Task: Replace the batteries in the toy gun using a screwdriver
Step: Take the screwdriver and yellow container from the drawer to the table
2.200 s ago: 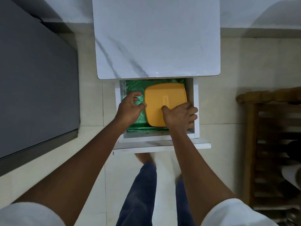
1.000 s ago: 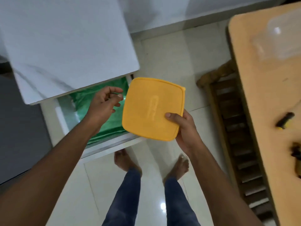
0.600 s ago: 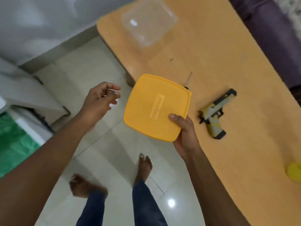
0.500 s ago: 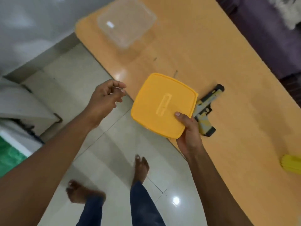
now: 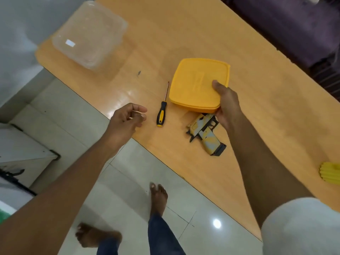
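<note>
So my right hand (image 5: 227, 105) has the yellow container lid (image 5: 197, 84) pinched by its near corner, thumb on top and fingers underneath, holding it low over the desk (image 5: 257, 89). My left hand (image 5: 127, 120) is holding nothing, fingers loosely curled, hovering at the desk's edge. Just right of it lies the screwdriver (image 5: 162, 110), black and yellow handle toward me, thin shaft pointing away. The toy gun (image 5: 206, 134) sits flat on the desk just under my right hand, with its front end tucked beneath the lid's near edge, grip pointing toward me. Over at the far left corner there's a clear plastic container (image 5: 90, 34). Something yellow and ribbed (image 5: 330, 172) pokes in at the right edge.
</note>
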